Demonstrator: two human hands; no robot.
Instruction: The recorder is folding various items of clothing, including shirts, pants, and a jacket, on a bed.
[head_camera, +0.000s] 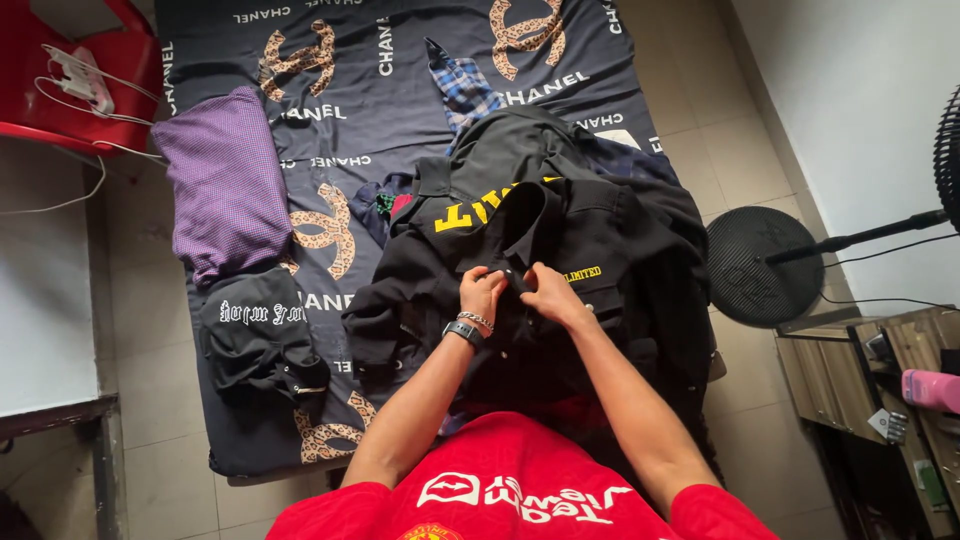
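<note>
While a tiled floor (150, 300) runs round it, the low bed (400, 90) under a dark patterned sheet fills the middle of the room, a standing fan (765, 265) to one side and a red chair (60, 90) at the far corner. On the bed lies a black shirt (560, 250) with yellow lettering, collar toward the far end, its length running away from the person. The left hand (482, 293) and right hand (548, 292) meet at its front placket, each grip pinched closed on the cloth. A folded purple garment (225, 180) lies beside it.
</note>
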